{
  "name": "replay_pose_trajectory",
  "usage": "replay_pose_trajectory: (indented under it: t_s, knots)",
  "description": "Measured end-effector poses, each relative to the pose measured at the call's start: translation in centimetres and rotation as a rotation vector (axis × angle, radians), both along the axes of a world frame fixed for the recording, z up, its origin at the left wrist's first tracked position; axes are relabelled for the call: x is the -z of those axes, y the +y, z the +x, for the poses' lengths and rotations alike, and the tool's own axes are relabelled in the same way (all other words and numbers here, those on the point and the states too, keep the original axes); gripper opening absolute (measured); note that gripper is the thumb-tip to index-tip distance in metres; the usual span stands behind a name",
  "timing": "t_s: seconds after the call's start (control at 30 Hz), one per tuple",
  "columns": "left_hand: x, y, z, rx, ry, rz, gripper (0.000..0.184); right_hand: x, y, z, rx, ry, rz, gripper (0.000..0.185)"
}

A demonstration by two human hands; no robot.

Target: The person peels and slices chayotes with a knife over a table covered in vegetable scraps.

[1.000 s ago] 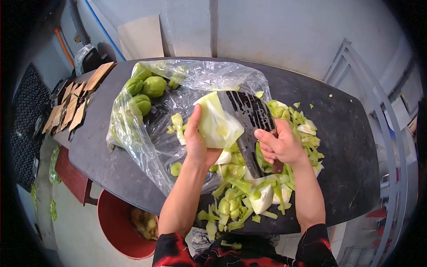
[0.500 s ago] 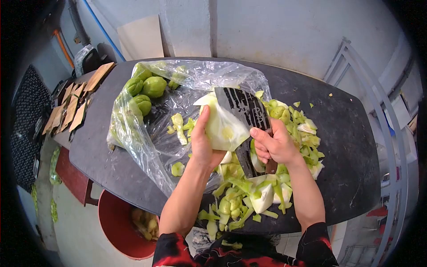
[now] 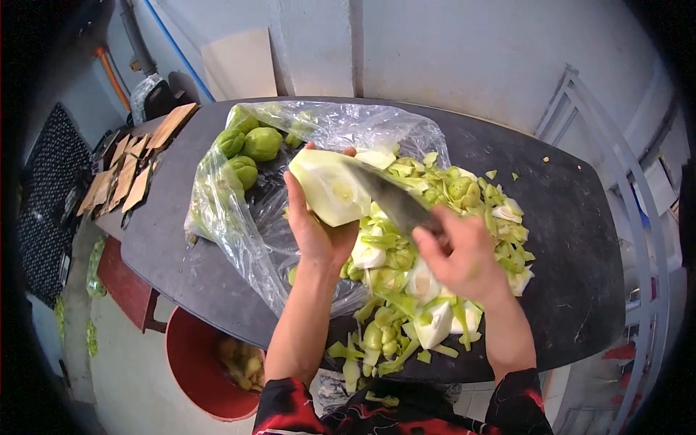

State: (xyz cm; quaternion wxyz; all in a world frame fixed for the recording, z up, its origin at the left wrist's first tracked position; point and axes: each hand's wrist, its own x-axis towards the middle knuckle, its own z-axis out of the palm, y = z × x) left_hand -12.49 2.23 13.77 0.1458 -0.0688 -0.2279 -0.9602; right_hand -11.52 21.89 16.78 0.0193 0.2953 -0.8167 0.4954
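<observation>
My left hand (image 3: 319,232) is wrapped round a peeled pale-green chayote (image 3: 328,187), its cut face turned up over the table. In my right hand (image 3: 464,254) is a broad dark cleaver (image 3: 395,199), gripped by the handle. The blade, blurred by motion, points up and left, its tip at the chayote's right edge; whether it touches cannot be made out. Under both hands spreads a heap of green peelings (image 3: 391,333) with white peeled chayote pieces (image 3: 435,324) among them. Whole unpeeled chayotes (image 3: 262,144) lie at the far left in a clear plastic bag (image 3: 239,225).
The dark table (image 3: 573,290) has a rounded edge. A red bin (image 3: 190,377) holding pale scraps stands on the floor below its left front edge. Wooden pieces (image 3: 134,163) lie to the left. A grey metal railing (image 3: 616,159) runs along the right.
The cleaver has turned from lying broadside beside the chayote to pointing up-left at its edge. My right hand has moved slightly right and down; the chayote has shifted left and tilted.
</observation>
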Motion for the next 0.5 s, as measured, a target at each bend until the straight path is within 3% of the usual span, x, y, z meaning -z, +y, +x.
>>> replay_pose_trajectory:
  t_s: [0.07, 0.27, 0.5]
  knots:
    - [1.0, 0.1, -0.2, -0.137, -0.020, -0.053, 0.063, 1.7, -1.2, 1.1, -0.074, 0.584, 0.172, 0.007]
    - [3.3, -1.2, -1.5, -0.140, 0.182, 0.028, 0.061, 3.5, -3.7, 3.5, -0.028, 0.892, 0.384, 0.011]
    - [3.7, -1.9, -1.5, -0.254, 0.181, 0.012, 0.059, 4.0, -4.2, 3.5, -0.021, 0.904, 0.410, 0.012]
